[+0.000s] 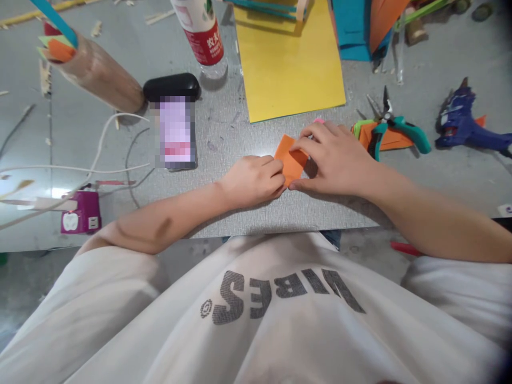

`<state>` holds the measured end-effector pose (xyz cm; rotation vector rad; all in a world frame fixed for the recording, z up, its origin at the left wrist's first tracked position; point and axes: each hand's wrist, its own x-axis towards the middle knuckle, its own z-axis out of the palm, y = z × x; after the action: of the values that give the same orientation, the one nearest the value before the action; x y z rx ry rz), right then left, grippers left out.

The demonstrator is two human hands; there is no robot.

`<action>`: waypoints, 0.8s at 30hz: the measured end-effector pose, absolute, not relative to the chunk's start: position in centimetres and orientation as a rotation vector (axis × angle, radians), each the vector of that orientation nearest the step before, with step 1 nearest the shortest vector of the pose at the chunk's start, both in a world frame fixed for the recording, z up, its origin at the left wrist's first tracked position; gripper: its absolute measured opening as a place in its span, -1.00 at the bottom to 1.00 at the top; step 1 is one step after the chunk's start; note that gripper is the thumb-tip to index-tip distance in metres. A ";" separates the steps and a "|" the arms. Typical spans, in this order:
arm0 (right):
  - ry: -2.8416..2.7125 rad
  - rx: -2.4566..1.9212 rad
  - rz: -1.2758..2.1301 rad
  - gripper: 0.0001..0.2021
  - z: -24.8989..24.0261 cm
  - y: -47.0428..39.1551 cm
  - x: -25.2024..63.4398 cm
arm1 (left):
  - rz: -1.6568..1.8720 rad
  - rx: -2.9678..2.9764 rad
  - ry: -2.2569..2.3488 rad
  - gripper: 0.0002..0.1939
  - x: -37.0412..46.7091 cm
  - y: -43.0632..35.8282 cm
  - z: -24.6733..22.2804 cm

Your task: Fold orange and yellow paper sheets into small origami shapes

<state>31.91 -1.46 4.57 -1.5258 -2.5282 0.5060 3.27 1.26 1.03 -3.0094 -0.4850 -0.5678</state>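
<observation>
A small piece of orange paper [291, 162] lies at the front of the table, between my two hands. My left hand [256, 178] is closed, its curled fingers gripping the paper's left edge. From the other side, my right hand [336, 157] holds the paper with bent fingers on its upper right part and the thumb by the lower edge. The paper's right edge is partly hidden under those fingers. Just beyond my right knuckles shows a bit of something pink [319, 121], mostly covered.
Pliers [387, 120] rest on small coloured papers right of my hand, near a blue glue gun [466, 120]. Yellow sheet [294, 69] and bottle [204, 40] lie beyond. Left are a phone [176, 130], black case [172, 85], brown cylinder [100, 72], purple charger [84, 210] and cables.
</observation>
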 end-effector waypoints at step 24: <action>-2.719 -0.830 0.606 -0.38 3.6 -2.1 31.7 | -0.006 -3.113 -0.802 -0.02 3.3 -7.2 3.4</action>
<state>31.69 -2.12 3.60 -0.8300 -2.7190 0.6064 3.26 -7.16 3.45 -3.1129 -0.8021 -0.0064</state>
